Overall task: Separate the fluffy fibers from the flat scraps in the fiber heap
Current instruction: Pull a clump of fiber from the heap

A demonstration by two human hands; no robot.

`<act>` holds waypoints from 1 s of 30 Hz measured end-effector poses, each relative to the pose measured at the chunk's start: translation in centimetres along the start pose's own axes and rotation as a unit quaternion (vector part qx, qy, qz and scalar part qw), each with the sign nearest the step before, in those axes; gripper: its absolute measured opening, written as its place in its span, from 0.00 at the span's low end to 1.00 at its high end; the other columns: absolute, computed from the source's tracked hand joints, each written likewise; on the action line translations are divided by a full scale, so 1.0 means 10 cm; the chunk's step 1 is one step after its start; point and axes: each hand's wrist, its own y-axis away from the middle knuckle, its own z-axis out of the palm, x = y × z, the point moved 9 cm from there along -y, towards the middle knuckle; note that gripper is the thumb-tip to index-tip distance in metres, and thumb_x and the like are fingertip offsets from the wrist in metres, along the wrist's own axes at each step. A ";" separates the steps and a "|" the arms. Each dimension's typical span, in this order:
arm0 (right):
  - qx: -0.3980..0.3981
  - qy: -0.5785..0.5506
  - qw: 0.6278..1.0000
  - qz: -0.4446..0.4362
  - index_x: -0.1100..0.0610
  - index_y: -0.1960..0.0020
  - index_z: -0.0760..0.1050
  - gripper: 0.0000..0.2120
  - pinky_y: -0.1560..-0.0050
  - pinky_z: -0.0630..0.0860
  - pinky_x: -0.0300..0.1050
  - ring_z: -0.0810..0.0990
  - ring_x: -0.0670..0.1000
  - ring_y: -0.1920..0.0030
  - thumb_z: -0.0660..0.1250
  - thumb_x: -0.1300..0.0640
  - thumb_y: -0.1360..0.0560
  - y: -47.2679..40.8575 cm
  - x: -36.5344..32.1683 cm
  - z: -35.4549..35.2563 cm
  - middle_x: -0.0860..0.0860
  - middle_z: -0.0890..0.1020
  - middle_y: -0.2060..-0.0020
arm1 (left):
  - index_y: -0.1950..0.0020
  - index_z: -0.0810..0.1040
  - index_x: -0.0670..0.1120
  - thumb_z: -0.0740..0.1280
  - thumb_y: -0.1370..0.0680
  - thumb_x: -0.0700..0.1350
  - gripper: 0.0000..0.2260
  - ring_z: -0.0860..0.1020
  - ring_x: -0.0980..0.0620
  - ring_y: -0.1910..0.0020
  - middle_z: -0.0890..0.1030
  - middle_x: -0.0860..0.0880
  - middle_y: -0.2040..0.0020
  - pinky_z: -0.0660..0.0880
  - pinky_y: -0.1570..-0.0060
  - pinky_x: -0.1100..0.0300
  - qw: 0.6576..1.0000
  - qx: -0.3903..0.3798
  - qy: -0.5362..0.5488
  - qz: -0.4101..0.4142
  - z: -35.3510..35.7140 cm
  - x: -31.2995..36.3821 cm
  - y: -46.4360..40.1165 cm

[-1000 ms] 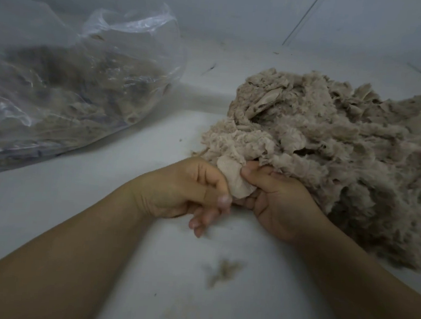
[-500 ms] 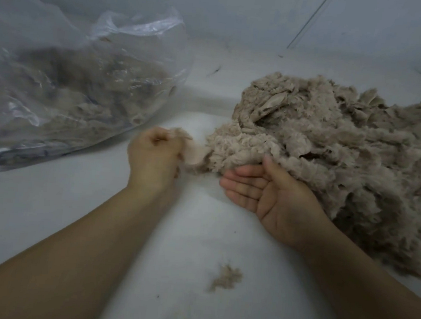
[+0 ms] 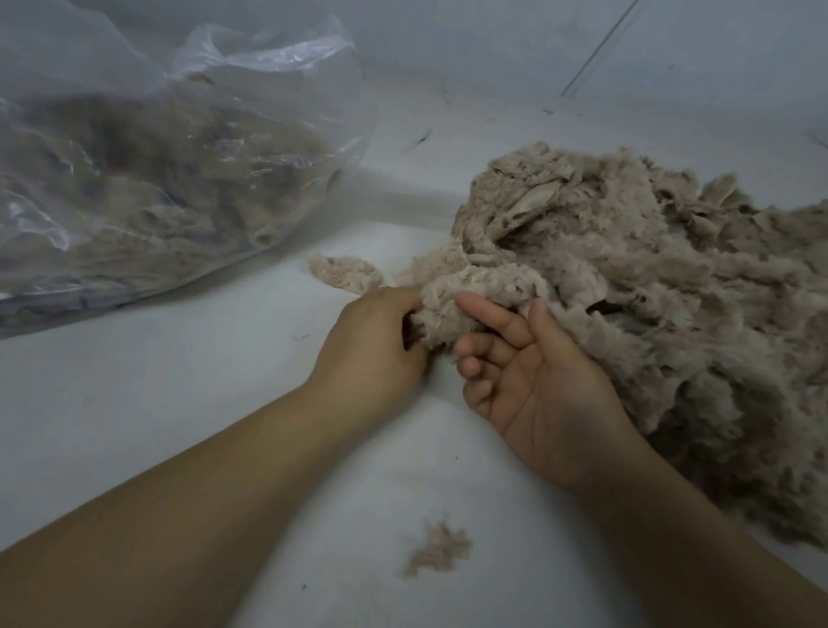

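Note:
A big beige fiber heap (image 3: pixel 664 295) covers the right side of the white floor, fluffy tufts mixed with flat scraps such as one near its top (image 3: pixel 532 201). My left hand (image 3: pixel 374 345) is closed on a fluffy tuft (image 3: pixel 444 311) at the heap's near-left edge. My right hand (image 3: pixel 531 379) lies palm up beside it, fingers loosely curled under the same tuft, thumb against the heap. A small separated clump (image 3: pixel 345 270) lies on the floor just left of the heap.
A large clear plastic bag (image 3: pixel 128 178) holding more brownish fibers lies at the left. A small pinch of fiber dust (image 3: pixel 439 549) sits on the floor between my forearms. White walls close the back.
My left hand dropped the pulled piece to the left of the heap, came back and closed on a new tuft. My right hand stayed at the heap's edge, fingers curling.

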 end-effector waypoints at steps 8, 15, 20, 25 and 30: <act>0.048 -0.031 0.998 0.014 0.52 0.28 0.69 0.26 0.46 0.80 0.52 0.79 0.56 0.36 0.50 0.40 0.19 -0.02 0.00 -0.07 0.55 0.78 0.34 | 0.40 0.78 0.39 0.65 0.27 0.39 0.16 0.73 0.40 0.42 0.80 0.40 0.43 0.69 0.44 0.52 0.985 0.065 -0.159 -0.017 -0.28 -0.12 -0.07; 0.057 -0.034 0.998 0.013 0.52 0.29 0.70 0.26 0.45 0.80 0.54 0.78 0.57 0.36 0.49 0.40 0.18 -0.04 0.03 -0.13 0.56 0.77 0.34 | 0.73 0.61 0.46 0.65 0.28 0.41 0.17 0.59 0.50 0.75 0.63 0.50 0.75 0.60 0.58 0.53 0.934 0.035 -0.353 -0.045 -0.41 -0.04 0.09; 0.048 -0.039 0.998 0.013 0.54 0.31 0.72 0.25 0.48 0.81 0.53 0.80 0.57 0.38 0.49 0.41 0.18 -0.04 0.04 -0.12 0.57 0.80 0.37 | 0.55 0.77 0.42 0.66 0.25 0.45 0.06 0.73 0.42 0.54 0.77 0.44 0.59 0.68 0.57 0.51 0.963 0.039 -0.267 0.012 -0.32 0.06 0.13; 0.031 -0.043 0.999 0.002 0.53 0.32 0.73 0.25 0.46 0.81 0.52 0.79 0.56 0.37 0.51 0.40 0.19 -0.05 0.03 -0.12 0.57 0.80 0.38 | 0.54 0.79 0.44 0.66 0.23 0.46 0.06 0.72 0.44 0.50 0.79 0.46 0.56 0.70 0.54 0.50 0.984 -0.003 -0.175 0.036 -0.06 0.19 0.06; 0.051 -0.093 0.994 0.004 0.49 0.25 0.65 0.25 0.41 0.76 0.51 0.71 0.54 0.31 0.52 0.41 0.19 -0.08 0.00 -0.12 0.54 0.69 0.27 | 0.62 0.70 0.45 0.65 0.22 0.38 0.10 0.72 0.41 0.54 0.76 0.43 0.57 0.67 0.57 0.49 0.986 -0.011 -0.141 0.089 0.03 0.31 0.18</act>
